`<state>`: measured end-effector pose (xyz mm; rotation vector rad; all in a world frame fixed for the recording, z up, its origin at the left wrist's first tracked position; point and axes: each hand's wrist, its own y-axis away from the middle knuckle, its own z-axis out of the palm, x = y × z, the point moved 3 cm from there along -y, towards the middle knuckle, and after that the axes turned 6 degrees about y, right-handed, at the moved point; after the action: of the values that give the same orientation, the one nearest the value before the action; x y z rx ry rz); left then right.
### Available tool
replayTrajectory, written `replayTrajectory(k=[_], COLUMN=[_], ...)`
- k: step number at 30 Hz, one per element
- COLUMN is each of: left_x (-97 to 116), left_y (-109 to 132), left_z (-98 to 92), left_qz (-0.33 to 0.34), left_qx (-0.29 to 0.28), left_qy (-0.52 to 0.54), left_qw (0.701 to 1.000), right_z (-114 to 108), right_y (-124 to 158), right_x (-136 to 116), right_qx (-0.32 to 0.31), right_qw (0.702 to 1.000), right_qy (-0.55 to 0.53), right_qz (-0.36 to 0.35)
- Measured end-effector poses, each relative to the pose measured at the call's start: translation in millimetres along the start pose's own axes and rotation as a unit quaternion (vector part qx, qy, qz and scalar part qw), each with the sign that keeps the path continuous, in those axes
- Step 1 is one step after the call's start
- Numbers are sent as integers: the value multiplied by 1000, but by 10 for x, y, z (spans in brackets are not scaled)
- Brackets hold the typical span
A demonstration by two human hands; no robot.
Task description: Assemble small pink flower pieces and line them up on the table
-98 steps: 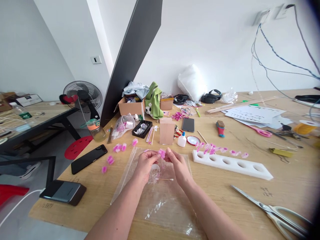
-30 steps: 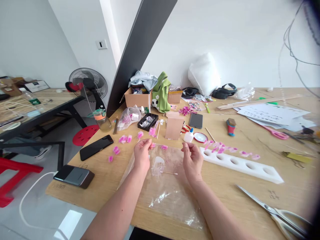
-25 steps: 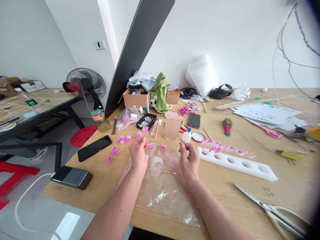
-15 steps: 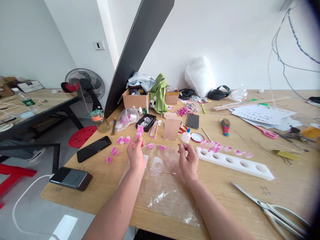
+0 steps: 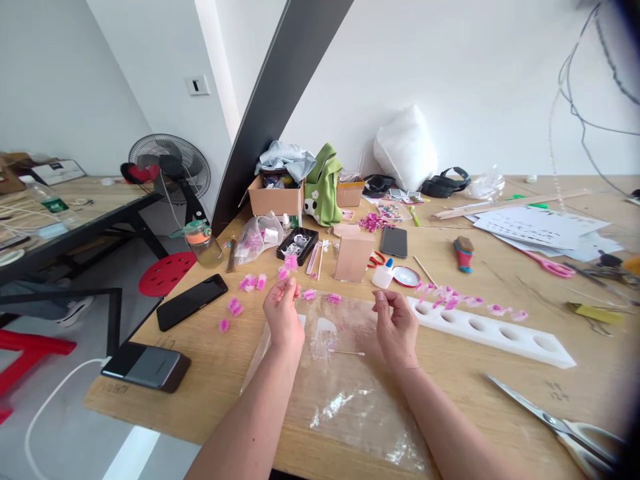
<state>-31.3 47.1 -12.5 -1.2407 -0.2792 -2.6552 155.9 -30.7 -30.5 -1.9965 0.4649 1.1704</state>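
My left hand (image 5: 284,312) is raised over the left side of a clear plastic sheet (image 5: 365,407), thumb and fingertips pinched together. Pink-and-white petal clusters (image 5: 287,265) show just beyond its fingertips; whether they touch the hand I cannot tell. Over the sheet's right side, my right hand (image 5: 397,327) is also closed in a pinch. Anything between either set of fingertips is too small to make out. Between the hands, a cotton swab (image 5: 347,353) lies on the sheet beside a clear glossy patch (image 5: 324,339). More pink pieces (image 5: 334,299) lie behind the sheet.
A white foam strip with round holes (image 5: 505,332) lies right, pink petals (image 5: 450,298) along its back edge. Large scissors (image 5: 550,420) are front right. A glue bottle (image 5: 383,274) and upright cardboard piece (image 5: 352,257) stand ahead. A phone (image 5: 193,302) and power bank (image 5: 145,367) lie left.
The view has shifted slightly, so most things appear a little farther right. Both hands remain pinched, and the right hand sits slightly farther from the left.
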Motion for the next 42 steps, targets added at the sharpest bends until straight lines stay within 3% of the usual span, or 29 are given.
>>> replayTrajectory(k=[7,13,16,19,21,24,28,31,33,36,39,42], left_x=[-40,-62,52,301,485,656,636,592,609,613,542,448], left_y=[82,142,187,278,358,474,529,493,475,472,450,407], left_z=[44,121,172,129,-12,-404,-992,-1167,-1128,-971,-862,-849], left_qz=[-44,-51,-67,-62,-42,-5,35,109,219,367,431,456], left_qx=[-19,-75,-114,-141,-138,-95,-25,-67,-111,-178,-225,-228], left_qy=[11,-27,-57,-87,-110,-169,-266,-391,-483,-579,-639,-679], left_qw=[999,995,990,984,983,981,963,911,841,706,596,529], right_z=[-5,-55,-73,-66,-48,-21,-50,-121,-166,-205,-215,-225], right_y=[-4,-16,-23,1,39,99,81,4,-30,-23,18,36], right_x=[-2,-39,-65,-103,-134,-206,-339,-457,-504,-448,-255,-82], right_qx=[1,21,24,17,7,-9,-10,-20,-46,-80,-83,-89], right_qw=[999,998,997,997,998,997,998,998,995,989,990,992], right_qy=[43,56,73,74,67,55,38,36,50,79,82,78], right_qz=[-11,-6,-9,-15,-20,-47,-50,-56,-79,-100,-74,-51])
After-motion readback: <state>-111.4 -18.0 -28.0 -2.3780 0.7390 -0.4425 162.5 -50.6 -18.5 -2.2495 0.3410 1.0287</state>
